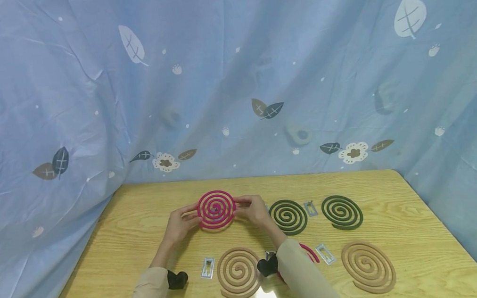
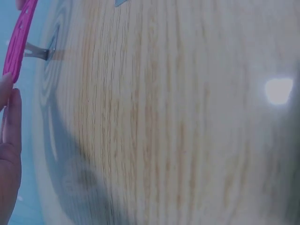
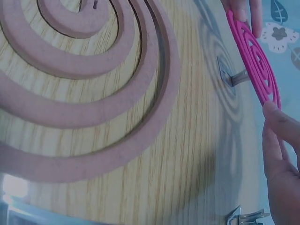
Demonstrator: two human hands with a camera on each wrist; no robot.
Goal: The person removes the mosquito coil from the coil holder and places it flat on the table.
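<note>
A pink mosquito coil (image 1: 215,208) is held level above the far part of the table, between both hands. My left hand (image 1: 180,224) pinches its left rim, and my right hand (image 1: 252,209) pinches the right rim between thumb and fingers. Beneath the coil stands a small metal coil stand (image 3: 227,75), its prong rising to the coil's middle; whether it is fitted into the coil I cannot tell. In the left wrist view, the coil (image 2: 19,44) shows edge-on, with the left fingers (image 2: 13,119) at its rim.
Two green coils (image 1: 287,216) lie to the right, with a metal stand (image 1: 310,208) between them. Nearer are two tan coils (image 1: 238,268), more stands (image 1: 208,268), and another pink coil (image 1: 310,251) partly hidden by the right forearm. A blue patterned curtain (image 1: 215,75) hangs behind the wooden table (image 1: 141,205).
</note>
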